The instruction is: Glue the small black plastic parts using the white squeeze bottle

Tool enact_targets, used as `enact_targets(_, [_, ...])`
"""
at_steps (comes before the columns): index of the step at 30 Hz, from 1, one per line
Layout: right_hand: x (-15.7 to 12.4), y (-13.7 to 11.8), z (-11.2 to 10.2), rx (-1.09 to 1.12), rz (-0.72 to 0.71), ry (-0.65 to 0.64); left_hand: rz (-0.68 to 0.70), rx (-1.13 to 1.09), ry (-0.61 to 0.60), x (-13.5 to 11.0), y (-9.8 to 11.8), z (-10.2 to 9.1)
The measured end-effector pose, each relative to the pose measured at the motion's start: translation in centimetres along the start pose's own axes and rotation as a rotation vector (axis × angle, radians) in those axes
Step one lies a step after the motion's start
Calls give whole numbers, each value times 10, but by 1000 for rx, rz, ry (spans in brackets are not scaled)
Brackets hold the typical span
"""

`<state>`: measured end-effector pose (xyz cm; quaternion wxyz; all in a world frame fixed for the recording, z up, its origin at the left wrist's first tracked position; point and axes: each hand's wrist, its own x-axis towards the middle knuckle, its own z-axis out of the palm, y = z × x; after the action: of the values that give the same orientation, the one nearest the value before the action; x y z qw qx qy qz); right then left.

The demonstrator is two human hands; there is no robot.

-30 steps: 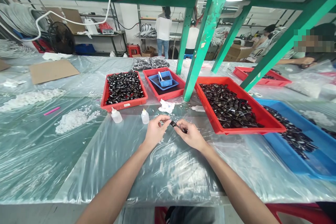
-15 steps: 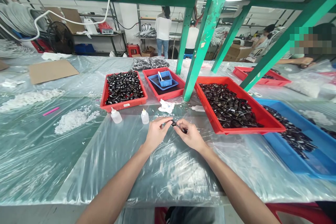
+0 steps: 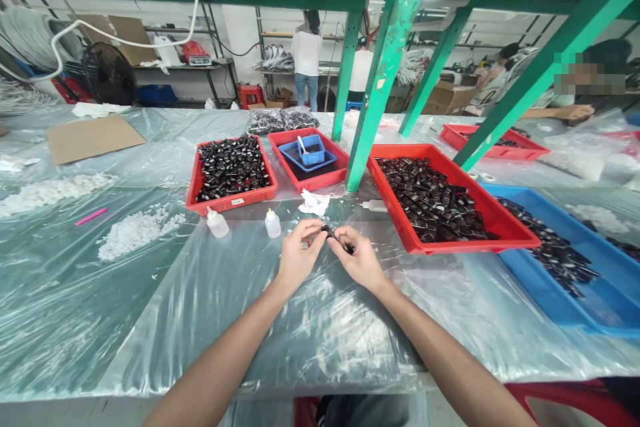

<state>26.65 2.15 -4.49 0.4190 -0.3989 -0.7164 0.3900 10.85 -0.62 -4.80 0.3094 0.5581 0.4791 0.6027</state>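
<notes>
My left hand [image 3: 297, 255] and my right hand [image 3: 358, 257] meet over the plastic-covered table [image 3: 310, 320], fingers pinched together. Between them is a small black part [image 3: 329, 232], held by my right hand's fingertips and touched by my left thumb and forefinger. Something small and pale shows under my left fingers; I cannot make it out. Two small white squeeze bottles [image 3: 218, 222] [image 3: 273, 223] stand just left of my hands. A crumpled white scrap [image 3: 314, 202] lies just beyond them.
Red trays of black parts sit at back left [image 3: 231, 170] and right [image 3: 445, 197]; a red tray [image 3: 310, 159] holds a blue dish. A blue tray [image 3: 575, 260] lies far right. Green frame legs [image 3: 377, 90] rise behind. White bits [image 3: 135, 230] and cardboard [image 3: 93, 137] lie left. People work beyond.
My left fingers have closed in onto the black part held by my right hand. The view has shifted slightly; both hands stay in nearly the same spot.
</notes>
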Motion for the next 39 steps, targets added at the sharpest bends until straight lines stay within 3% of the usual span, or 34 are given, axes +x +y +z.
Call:
enact_targets(14, [-1, -5, -1, 93, 51, 4, -54, -68, -11, 2, 1, 1])
enact_targets(16, [0, -9, -1, 274, 166, -42, -54, -66, 7, 3, 4, 0])
enact_targets(21, [3, -20, -2, 851, 626, -208, -12, -44, 102, 4, 16, -6])
enact_targets(25, [3, -20, 0, 950, 773, -240, 38, 62, -148, 2, 19, -10])
enact_targets(27, [2, -17, 1, 970, 782, -230, 93, 142, -181, 2, 17, -11])
enact_targets(31, [3, -10, 0, 933, 713, -248, 124, 229, -37, 7, 8, -13])
enact_targets(34, [2, -9, 0, 781, 638, -272, 114, 263, -17, 9, 2, -13])
enact_targets(39, [-12, -40, 3, 734, 646, -481, 115, 279, -39, 8, -7, -12])
